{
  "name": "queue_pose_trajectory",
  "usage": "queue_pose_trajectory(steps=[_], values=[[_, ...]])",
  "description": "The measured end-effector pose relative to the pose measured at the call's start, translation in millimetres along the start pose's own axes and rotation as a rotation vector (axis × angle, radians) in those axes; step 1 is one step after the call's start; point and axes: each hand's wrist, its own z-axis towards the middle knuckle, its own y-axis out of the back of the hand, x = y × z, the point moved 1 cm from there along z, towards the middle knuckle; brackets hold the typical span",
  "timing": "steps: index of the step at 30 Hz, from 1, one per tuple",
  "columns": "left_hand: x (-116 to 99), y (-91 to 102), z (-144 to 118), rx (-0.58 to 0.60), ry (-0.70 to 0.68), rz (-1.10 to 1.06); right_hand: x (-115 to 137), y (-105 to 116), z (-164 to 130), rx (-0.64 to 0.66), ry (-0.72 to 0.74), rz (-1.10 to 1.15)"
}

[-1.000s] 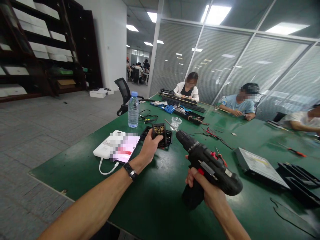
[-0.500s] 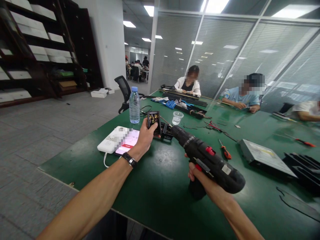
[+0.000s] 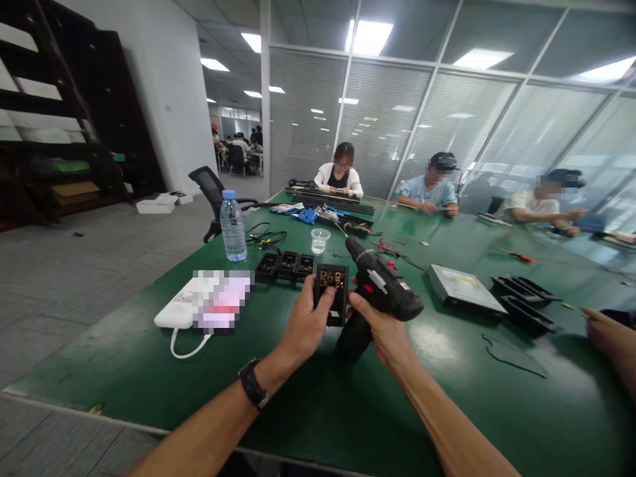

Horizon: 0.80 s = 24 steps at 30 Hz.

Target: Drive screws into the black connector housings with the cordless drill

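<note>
My left hand is closed on a black rectangular casing with brass contacts inside, its thumb pressed on the open face. Wrapped round the grip of a black cordless drill with red details, my right hand is just to the right of the casing. The drill's long bit points away and up to the left, apart from the casing. Beyond my left hand, several similar black casings with brass parts lie in a row on the green table.
A water bottle, a clear plastic cup and a white power bank cabled to a phone stand on the left. On the right lie a metal box-shaped drive and black plastic parts. Another person's hand shows at the right edge.
The casing has moved right and nearer, away from the row. The drill has come left beside it. The view has turned right, and another person's hand now shows at the right.
</note>
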Motion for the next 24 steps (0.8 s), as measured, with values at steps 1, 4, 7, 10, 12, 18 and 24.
queue_pose_trajectory(steps=[1, 4, 7, 10, 12, 18, 24], values=[[-1, -5.6, -4, -0.01, 0.002, -0.007, 0, 0, 0, 0.021, 0.003, 0.005], [-2, -12.4, -9, -0.088, 0.005, -0.024, 1, 0, -1, 0.07, 0.015, -0.015], [0, -9.5, -12, -0.125, -0.023, -0.03, -1, -2, -3, 0.102, 0.038, -0.026], [2, -6.2, -16, -0.109, -0.036, -0.03, -3, -6, -6, 0.12, 0.047, -0.014], [2, -7.2, -18, -0.116, -0.041, -0.023, -4, -9, -8, 0.125, 0.038, 0.0], [-16, -11.6, -29, -0.095, -0.033, -0.026, -4, -11, -14, 0.102, -0.069, 0.028], [-9, 37.3, -165, -0.336, -0.071, 0.197, 5, -13, -16, 0.041, -0.128, 0.061]])
